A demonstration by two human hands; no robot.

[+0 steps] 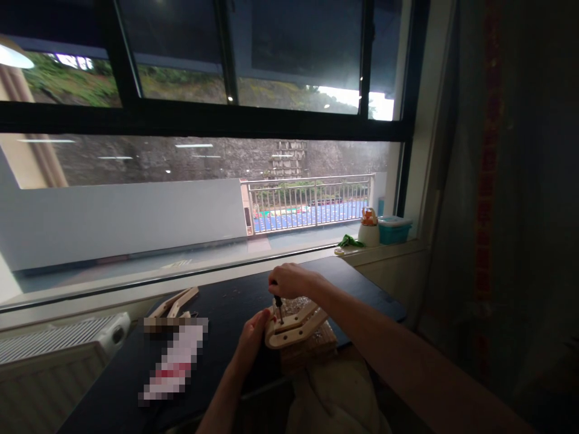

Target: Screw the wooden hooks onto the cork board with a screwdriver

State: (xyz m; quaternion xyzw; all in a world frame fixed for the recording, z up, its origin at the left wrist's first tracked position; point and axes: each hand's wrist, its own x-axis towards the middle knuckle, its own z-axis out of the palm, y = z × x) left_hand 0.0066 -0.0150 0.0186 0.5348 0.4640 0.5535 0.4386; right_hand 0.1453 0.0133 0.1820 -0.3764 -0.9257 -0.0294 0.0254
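My left hand [250, 342] is closed on the near end of a pale wooden piece [294, 328] with two flat arms and small holes, steadying it on a wooden block [312, 351]. Above it, my right hand [292, 280] is closed round the handle of a small screwdriver [278, 306], whose tip points down onto the wooden piece. Both rest over the near right part of a dark table [226, 301].
Two more pale wooden parts [174, 303] lie at the table's far left. A blurred-out flat item [174, 361] lies nearer me. A white radiator [58, 340] stands at left. A white jar [368, 232] and teal box [394, 229] sit on the windowsill.
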